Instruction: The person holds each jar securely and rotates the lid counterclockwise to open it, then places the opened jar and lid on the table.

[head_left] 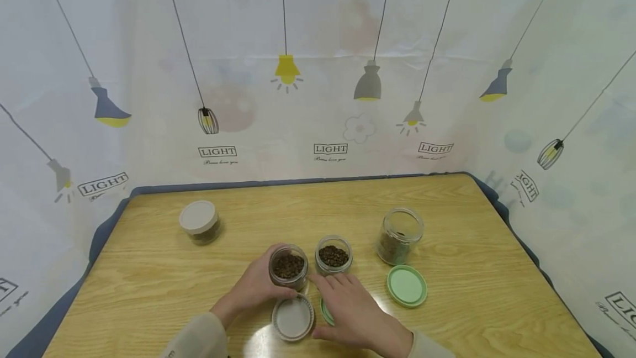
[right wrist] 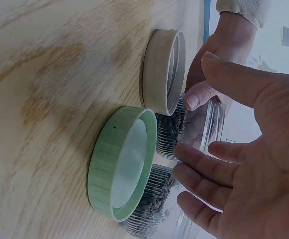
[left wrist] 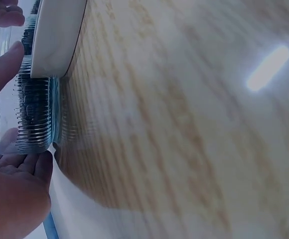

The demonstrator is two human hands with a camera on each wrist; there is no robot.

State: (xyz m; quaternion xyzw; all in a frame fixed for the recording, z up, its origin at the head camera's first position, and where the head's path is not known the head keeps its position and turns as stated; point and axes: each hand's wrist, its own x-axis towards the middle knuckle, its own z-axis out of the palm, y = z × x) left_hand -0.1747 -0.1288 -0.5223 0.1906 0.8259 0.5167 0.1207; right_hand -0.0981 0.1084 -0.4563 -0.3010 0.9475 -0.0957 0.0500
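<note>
My left hand (head_left: 255, 280) holds a ribbed glass jar (head_left: 288, 266) of dark coffee beans, thumb on the near side and fingers curled round its left. Just right of it stands a second open jar (head_left: 334, 257) of coffee beans. The right hand (head_left: 351, 309) hovers with fingers extended and parted near both jars, holding nothing. Beneath it a green lid (right wrist: 104, 169) lies inner side up, partly hidden by that hand in the head view. A whitish lid (head_left: 293, 319), also upturned, lies in front of the held jar.
Behind on the left, a jar with a white lid (head_left: 200, 219) stands closed. To the right are a taller open glass jar (head_left: 399, 236), partly filled with something dark, and another green lid (head_left: 407, 286). A lamp-printed curtain (head_left: 268, 120) surrounds the wooden table (head_left: 149, 269).
</note>
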